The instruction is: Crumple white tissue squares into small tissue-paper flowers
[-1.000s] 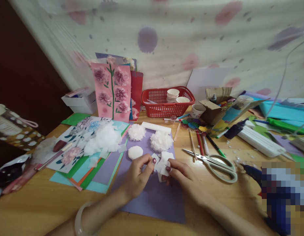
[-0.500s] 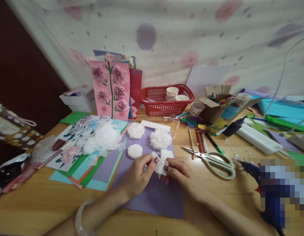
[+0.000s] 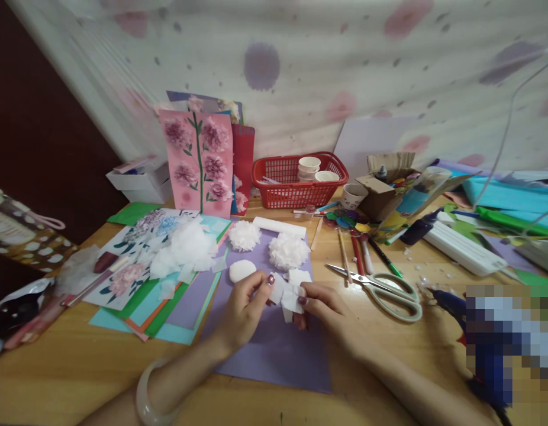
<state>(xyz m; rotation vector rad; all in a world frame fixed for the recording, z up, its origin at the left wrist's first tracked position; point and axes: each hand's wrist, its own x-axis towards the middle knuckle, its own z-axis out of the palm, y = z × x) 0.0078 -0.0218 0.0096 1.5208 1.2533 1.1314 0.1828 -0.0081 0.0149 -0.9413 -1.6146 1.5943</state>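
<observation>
Both hands meet over a purple paper sheet (image 3: 278, 355) on the wooden table. My right hand (image 3: 321, 307) pinches a small stack of white tissue squares (image 3: 292, 299). My left hand (image 3: 245, 305), a pale bangle on its wrist, pinches one white tissue piece (image 3: 277, 289) at the stack's left edge. Just beyond the hands lie two fluffy white tissue flowers (image 3: 288, 249), a flat round white pad (image 3: 242, 270) and more loose tissue squares (image 3: 299, 276).
Scissors (image 3: 384, 290) and pens (image 3: 360, 251) lie to the right, a glue gun (image 3: 447, 302) beyond. A red basket (image 3: 296, 186) with cups stands at the back beside a pink flower card (image 3: 197, 163). Coloured paper and a tissue heap (image 3: 185, 248) lie left.
My left hand has drawn slightly left and away from the right, peeling one tissue piece off the stack. The right hand has stayed almost still.
</observation>
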